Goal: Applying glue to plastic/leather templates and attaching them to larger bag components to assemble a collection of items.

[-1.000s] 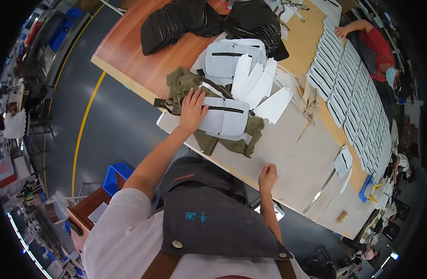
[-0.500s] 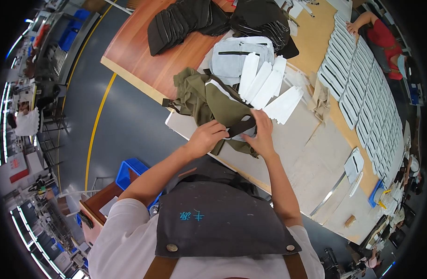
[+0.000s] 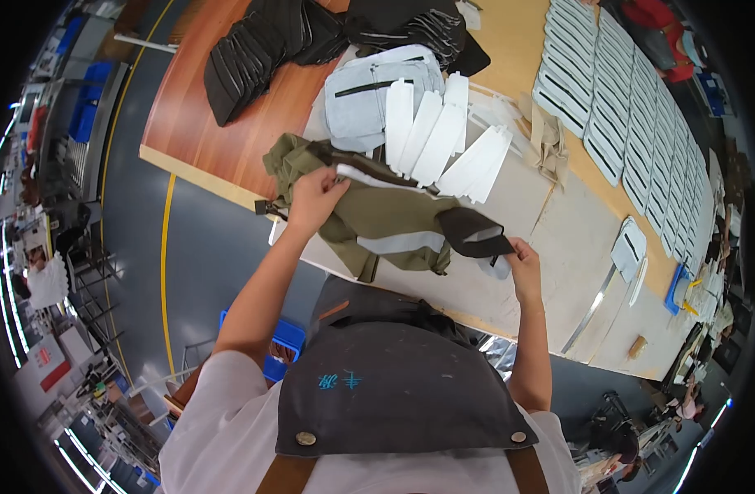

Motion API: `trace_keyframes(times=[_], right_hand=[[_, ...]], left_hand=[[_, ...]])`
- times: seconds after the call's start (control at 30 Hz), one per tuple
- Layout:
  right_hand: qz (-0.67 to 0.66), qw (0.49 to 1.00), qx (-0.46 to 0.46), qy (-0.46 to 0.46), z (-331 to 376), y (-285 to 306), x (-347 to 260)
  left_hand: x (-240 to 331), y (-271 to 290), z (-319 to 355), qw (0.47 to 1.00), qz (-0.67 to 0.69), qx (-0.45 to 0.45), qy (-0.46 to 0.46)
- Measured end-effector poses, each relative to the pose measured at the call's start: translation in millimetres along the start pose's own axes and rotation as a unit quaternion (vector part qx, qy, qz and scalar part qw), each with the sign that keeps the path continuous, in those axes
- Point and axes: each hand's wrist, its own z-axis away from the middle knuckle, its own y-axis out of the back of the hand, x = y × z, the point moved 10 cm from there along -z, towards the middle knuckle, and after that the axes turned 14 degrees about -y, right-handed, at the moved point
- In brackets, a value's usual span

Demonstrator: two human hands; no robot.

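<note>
A crumpled olive-green sewn fabric piece [image 3: 394,210] lies across the near edge of the table, with dark trim and white strips along it. My left hand [image 3: 315,198] pinches its upper edge near the end of a white strip. At the other end, my right hand [image 3: 524,267] holds the tip of a dark brown band [image 3: 468,226] joined to the fabric, pulling the piece out sideways. Just beyond the fabric are several long white cut pieces [image 3: 431,136], fanned out, beside light grey panels [image 3: 344,115] with a black zip.
Stacked dark panels [image 3: 237,70] stand on the reddish wood part of the table [image 3: 180,123]. Rows of light grey zipped panels [image 3: 624,107] cover the right side, where another person in red [image 3: 661,33] stands. A blue bin [image 3: 287,339] is below the near edge.
My hands have moved apart: the left to the left and up along the fabric, the right to the right with the dark band. The fabric is now spread wider. My view has shifted too.
</note>
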Motion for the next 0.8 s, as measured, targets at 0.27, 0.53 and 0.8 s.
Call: trace_keyframes(times=[0.27,0.53,0.8], right_hand=[[0.298,0.933,0.171,0.107,-7,2,15],[0.016,0.94,-0.338,-0.029,58,-134,-76],[0.166,0.907,-0.36,-0.139,-15,-193,-22]], left_hand=[[-54,57,31,0.995,0.004,0.098,-0.038],[-18,62,25,0.975,-0.18,0.122,-0.056],[-21,62,-7,0.982,-0.137,0.105,-0.079]])
